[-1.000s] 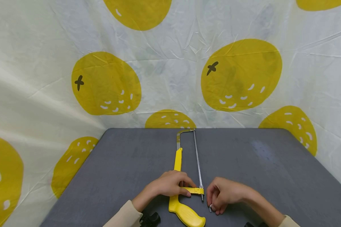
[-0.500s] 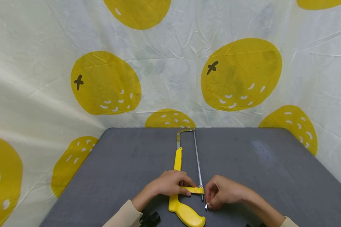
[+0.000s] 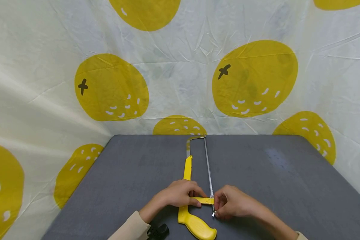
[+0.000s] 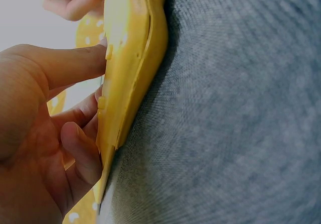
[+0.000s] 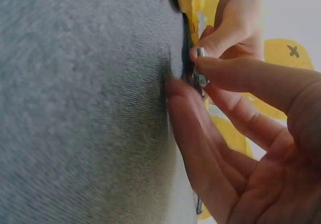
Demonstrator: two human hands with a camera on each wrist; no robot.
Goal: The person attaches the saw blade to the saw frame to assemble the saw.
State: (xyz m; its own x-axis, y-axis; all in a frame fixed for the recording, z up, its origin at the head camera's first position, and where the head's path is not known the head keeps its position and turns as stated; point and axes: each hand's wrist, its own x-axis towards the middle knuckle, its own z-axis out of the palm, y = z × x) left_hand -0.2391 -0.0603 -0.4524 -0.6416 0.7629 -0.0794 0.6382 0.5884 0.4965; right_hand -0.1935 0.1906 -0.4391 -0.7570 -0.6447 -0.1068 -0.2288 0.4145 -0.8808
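A hacksaw (image 3: 188, 168) with a yellow handle lies on the grey table, its far end pointing away from me. My left hand (image 3: 180, 194) lies over the yellow frame, thumb and fingers gripping it by the short front arm; the left wrist view shows that hand (image 4: 55, 98) against the yellow frame (image 4: 125, 58). Along the right side runs the thin blade (image 3: 208, 166). Between thumb and fingertips, my right hand (image 3: 232, 201) pinches a small silver wing nut (image 5: 201, 77) at the threaded stud below the front arm. How far it sits on the thread is hidden.
The grey table (image 3: 138, 163) reaches back to a white cloth (image 3: 180, 83) printed with yellow fruit. A black object (image 3: 159, 231) shows beside the left wrist. The saw's handle (image 3: 198, 227) points toward the table's near side.
My right hand has moved left with the wing nut, from beside the saw to the end of the stud. The left hand has stayed in place on the frame.
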